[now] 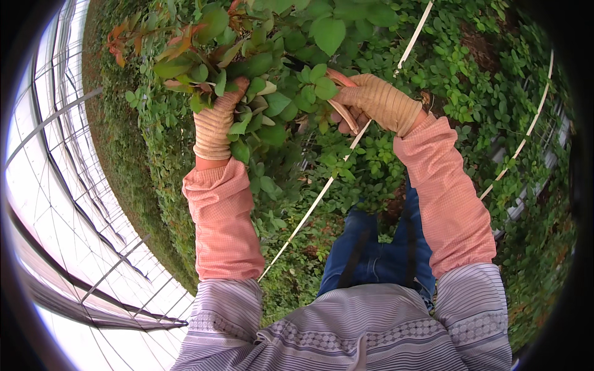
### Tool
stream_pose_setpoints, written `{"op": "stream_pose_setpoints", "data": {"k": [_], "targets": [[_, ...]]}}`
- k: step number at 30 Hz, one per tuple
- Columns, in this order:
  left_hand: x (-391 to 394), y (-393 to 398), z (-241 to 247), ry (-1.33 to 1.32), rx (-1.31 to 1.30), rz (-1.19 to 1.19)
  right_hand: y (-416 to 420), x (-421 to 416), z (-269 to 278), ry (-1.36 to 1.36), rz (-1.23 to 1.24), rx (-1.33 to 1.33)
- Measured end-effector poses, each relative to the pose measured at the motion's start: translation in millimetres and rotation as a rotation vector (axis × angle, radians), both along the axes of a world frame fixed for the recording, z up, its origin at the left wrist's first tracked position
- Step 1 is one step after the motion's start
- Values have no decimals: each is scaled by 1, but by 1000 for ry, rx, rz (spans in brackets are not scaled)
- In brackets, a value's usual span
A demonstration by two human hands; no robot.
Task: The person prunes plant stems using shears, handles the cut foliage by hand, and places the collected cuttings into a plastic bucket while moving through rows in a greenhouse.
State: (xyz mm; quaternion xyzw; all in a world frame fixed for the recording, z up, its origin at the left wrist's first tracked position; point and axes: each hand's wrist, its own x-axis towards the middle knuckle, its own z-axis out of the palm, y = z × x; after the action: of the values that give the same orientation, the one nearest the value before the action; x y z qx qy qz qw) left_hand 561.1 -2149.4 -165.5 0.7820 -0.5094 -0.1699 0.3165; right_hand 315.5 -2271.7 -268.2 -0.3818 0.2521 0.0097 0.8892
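My left hand (pixel 219 118), in a striped tan glove, grips a bunch of leafy cut-looking stems (pixel 260 104), with green leaves and reddish young shoots, at the upper left; its fingers are mostly hidden by leaves. To the right, my right hand (pixel 371 99), gloved alike, holds a pair of pruning shears (pixel 343 111) by worn reddish handles. Their dark blades point left into the foliage, partly covered by leaves, and I cannot tell whether they touch a stem. Broad leaves (pixel 328 35) spread above and between both hands.
A pale taut line (pixel 308 211) runs diagonally through low leafy plants beneath my arms. Another pale line (pixel 524 139) curves past at the right. Dense plant rows (pixel 139 185) and the bright greenhouse wall (pixel 60 185) with its frame stand at the left.
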Motion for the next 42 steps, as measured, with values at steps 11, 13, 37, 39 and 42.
{"op": "stream_pose_setpoints", "data": {"k": [11,13,37,39,42], "targets": [[-7,-20,-21,-158,37,-117,4,3,-7,11,-81,90],[-13,-21,-21,-67,36,-74,5,2,-10,18,-91,95],[-101,159,-30,217,127,305,83,-90,-4,89,-7,79],[-87,162,-19,300,41,354,95,-65,4,41,-13,92],[-93,180,-15,369,-14,427,112,-23,13,-37,-97,165]]}}
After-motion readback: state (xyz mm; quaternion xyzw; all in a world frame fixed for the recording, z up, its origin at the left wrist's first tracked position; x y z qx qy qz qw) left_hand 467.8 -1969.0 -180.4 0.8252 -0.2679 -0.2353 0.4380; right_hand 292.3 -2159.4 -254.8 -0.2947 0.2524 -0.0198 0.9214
